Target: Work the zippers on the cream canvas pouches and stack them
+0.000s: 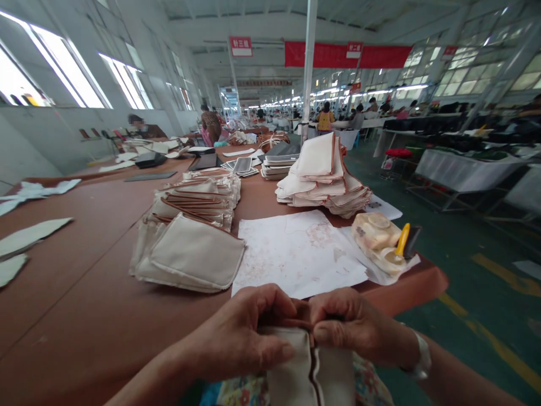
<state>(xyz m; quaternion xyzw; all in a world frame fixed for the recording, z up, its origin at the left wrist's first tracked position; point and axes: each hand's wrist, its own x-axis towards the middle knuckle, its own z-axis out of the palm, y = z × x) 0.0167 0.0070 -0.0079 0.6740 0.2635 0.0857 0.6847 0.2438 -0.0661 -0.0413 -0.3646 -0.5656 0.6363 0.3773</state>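
Both our hands pinch the beige piece point(291, 363), lower end out of frame.
Fingers of left hand point(253, 330) and right hand point(359, 327) hide part of its top; we hold it over floral cloth point(245, 392). Ahead: stained paper point(291, 254), flanked by leaning stack point(196, 254) and plastic tub point(374, 228), tall stack point(319, 158) behind. Bare brown table point(84, 304) left; floor point(473, 299) past its right edge.

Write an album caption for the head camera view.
Left hand and right hand hold a cream, brown-edged piece before a brown table bearing cream stacks.
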